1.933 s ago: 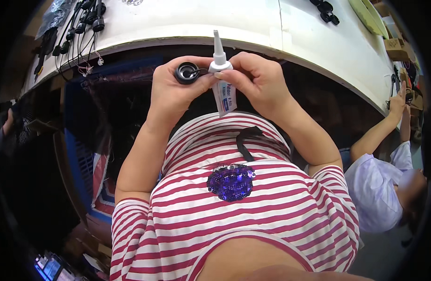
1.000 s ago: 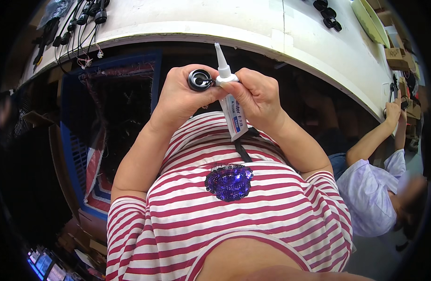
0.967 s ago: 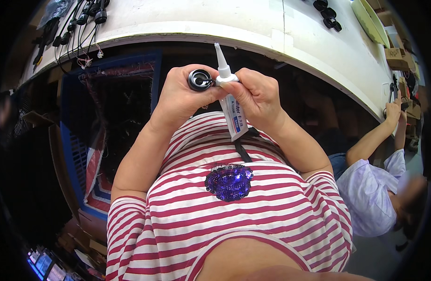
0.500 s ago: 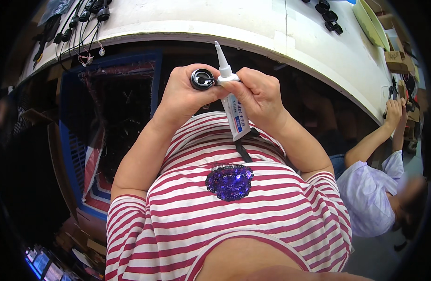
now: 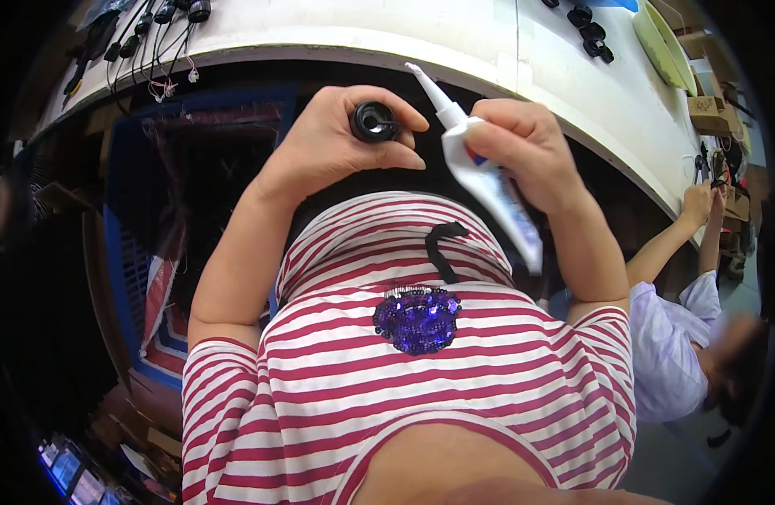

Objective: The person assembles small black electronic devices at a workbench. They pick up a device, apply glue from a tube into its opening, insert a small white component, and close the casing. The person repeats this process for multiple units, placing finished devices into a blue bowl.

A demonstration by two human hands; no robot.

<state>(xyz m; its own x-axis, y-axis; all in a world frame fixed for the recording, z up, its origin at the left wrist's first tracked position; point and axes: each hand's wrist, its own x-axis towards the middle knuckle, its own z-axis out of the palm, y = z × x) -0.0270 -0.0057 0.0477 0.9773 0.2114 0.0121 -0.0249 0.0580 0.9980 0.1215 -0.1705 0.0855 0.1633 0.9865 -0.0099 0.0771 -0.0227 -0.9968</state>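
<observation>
1. The left hand [image 5: 333, 147] pinches a small black ring-shaped part [image 5: 373, 122] between thumb and fingertips, its open face turned up toward the camera, so the hollow is easy to reach.
2. The right hand [image 5: 526, 147] is wrapped tightly around a white glue tube [image 5: 480, 181], fingers closed on its upper body. The tube slants, with its long nozzle pointing up and left toward the black part and its flat tail hanging down to the right.
3. The nozzle tip sits just right of the black part, near it but apart; no glue shows on either.
4. Both hands are held close to the striped shirt [image 5: 404, 370], below the curved edge of the white table [image 5: 337, 34], probably to keep them steady.
5. Beyond the black part, on the table, lie black wired parts [image 5: 164, 17] at the left and more small black parts [image 5: 591, 34] at the right.
6. Far right of the tube, another person's arm [image 5: 669, 240] reaches to the table.
</observation>
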